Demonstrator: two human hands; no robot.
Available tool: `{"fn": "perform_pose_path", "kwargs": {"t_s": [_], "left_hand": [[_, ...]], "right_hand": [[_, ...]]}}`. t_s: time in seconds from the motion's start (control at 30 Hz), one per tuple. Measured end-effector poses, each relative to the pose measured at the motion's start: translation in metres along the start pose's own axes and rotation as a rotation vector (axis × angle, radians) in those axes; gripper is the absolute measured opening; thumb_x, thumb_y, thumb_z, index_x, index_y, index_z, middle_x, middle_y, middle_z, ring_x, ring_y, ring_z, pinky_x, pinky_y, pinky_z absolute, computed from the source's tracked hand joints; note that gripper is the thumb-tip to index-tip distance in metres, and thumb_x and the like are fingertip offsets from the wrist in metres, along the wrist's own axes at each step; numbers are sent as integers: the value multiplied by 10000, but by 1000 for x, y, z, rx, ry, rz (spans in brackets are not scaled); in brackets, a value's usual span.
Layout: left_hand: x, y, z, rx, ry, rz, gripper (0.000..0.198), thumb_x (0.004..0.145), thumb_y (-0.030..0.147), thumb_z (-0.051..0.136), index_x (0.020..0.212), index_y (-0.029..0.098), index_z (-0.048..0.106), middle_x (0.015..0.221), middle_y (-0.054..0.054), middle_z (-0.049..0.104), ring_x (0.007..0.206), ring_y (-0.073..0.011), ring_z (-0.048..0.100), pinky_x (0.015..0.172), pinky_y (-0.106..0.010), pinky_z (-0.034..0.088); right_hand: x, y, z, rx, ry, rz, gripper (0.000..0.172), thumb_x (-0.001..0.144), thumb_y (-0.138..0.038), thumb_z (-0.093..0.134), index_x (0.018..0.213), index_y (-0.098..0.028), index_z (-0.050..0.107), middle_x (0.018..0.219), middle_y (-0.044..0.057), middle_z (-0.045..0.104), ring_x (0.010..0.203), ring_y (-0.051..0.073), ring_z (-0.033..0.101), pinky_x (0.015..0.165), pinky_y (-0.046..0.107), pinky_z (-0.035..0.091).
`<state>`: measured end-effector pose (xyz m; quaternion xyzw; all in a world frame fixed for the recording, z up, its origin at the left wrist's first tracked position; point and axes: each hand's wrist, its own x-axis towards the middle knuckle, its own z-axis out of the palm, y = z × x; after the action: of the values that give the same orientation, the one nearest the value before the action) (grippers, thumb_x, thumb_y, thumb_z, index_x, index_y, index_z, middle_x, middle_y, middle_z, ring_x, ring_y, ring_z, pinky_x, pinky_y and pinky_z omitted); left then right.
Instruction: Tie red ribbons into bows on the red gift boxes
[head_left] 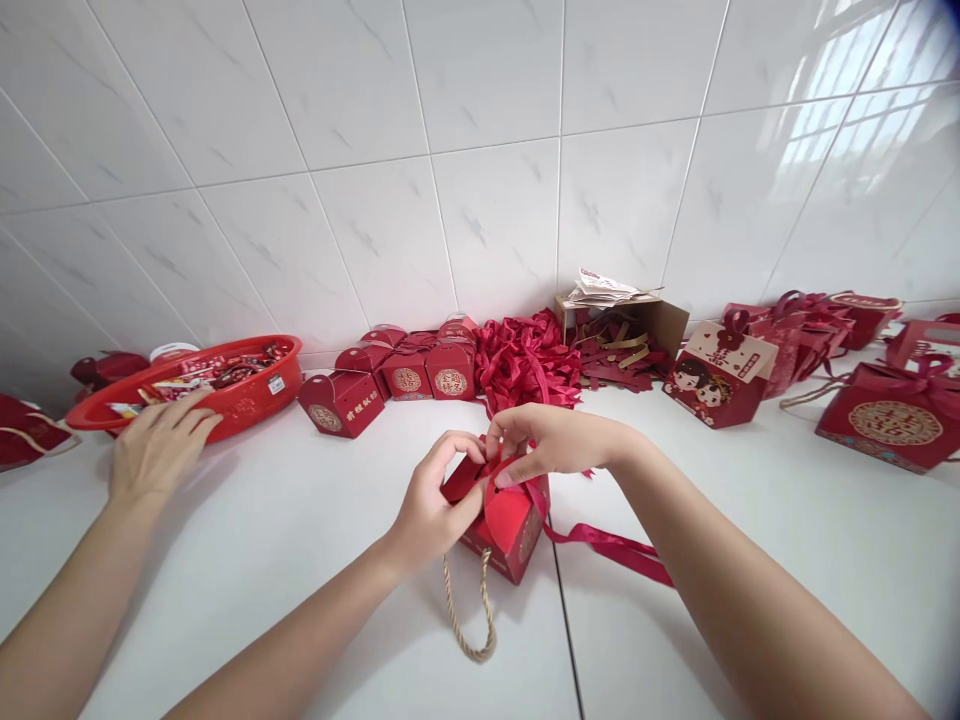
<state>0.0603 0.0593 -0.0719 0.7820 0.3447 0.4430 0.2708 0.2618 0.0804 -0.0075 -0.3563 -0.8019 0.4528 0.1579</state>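
Note:
A red gift box [514,540] stands at the middle of the table, its rounded top flaps folded inward and a twisted rope handle [480,640] hanging over its near side. My left hand [439,495] closes its thumb and fingers on the box's top from the left. Over the top from the right, my right hand [559,440] pinches at the flaps, where a dark red ribbon [611,545] passes; its fingertips are partly hidden. The loose ribbon trails right, under my right forearm.
Another person's hand [161,445] rests at a red plastic basin [255,400] of wrapped sweets. Along the tiled wall stand small red boxes [345,405], a heap of red ribbons [529,355] and a cardboard box [667,330] of strips. More gift boxes [889,420] stand at right.

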Motion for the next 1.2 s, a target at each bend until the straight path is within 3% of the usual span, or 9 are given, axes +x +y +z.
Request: {"fn": "perform_pose_path", "kwargs": {"t_s": [0.13,0.3,0.57,0.67,0.8,0.9,0.97,1.13,1.2], "left_hand": [[0,2,-5,-67,139,-39,83,826,234,577,857,197,510,824,-15,521,783,-154,523,723,-268,445],[5,5,-8,-145,236,-186,148,810,307,609,809,191,516,762,11,504,678,-118,492,593,-210,410],[7,-3,-9,-222,303,-242,208,782,348,653,823,195,518,761,21,519,699,-115,500,621,-201,404],[7,-6,-8,-282,325,-261,223,780,371,656,821,201,518,728,33,524,655,-107,503,601,-201,403],[6,-8,-7,-420,313,-385,234,793,419,631,798,223,502,618,62,480,487,-86,445,435,-183,335],[5,-6,-6,-497,302,-438,218,788,406,624,800,234,491,582,71,472,423,-79,413,360,-172,297],[4,-4,-5,-519,287,-436,217,792,403,612,790,232,478,551,76,455,399,-75,397,337,-165,285],[1,0,-1,-592,226,-422,197,809,393,587,834,239,467,535,87,472,372,-74,406,315,-164,320],[0,1,-1,-628,208,-423,189,808,378,587,860,242,467,535,90,487,371,-78,428,310,-163,341]], "right_hand": [[0,0,0,65,-78,-52,145,761,-208,677,895,-160,644,774,-7,648,656,78,567,548,167,405],[0,-1,-1,112,-74,-115,126,755,-177,680,879,-172,699,800,-12,680,753,87,616,693,182,462],[-2,-6,1,341,2,-150,141,729,-180,698,864,-181,739,793,-16,697,766,98,632,745,213,485],[-11,-15,1,477,159,-239,115,736,-186,697,847,-185,724,804,-10,697,744,100,630,734,232,495],[-35,-36,-2,534,584,-495,70,762,-182,674,812,-230,684,831,-31,666,798,103,624,761,242,492],[-44,-44,-4,461,757,-512,76,797,-208,625,842,-254,664,872,-33,645,878,122,617,787,257,478],[-38,-42,-1,426,740,-439,75,799,-212,614,863,-239,643,856,-25,631,836,119,605,752,251,469],[-1,-22,20,343,444,-101,164,769,-154,568,928,-190,558,680,-40,558,584,89,498,545,217,387],[9,-16,27,305,409,-29,213,752,-133,552,956,-190,528,657,-51,544,546,81,467,504,204,355]]}}
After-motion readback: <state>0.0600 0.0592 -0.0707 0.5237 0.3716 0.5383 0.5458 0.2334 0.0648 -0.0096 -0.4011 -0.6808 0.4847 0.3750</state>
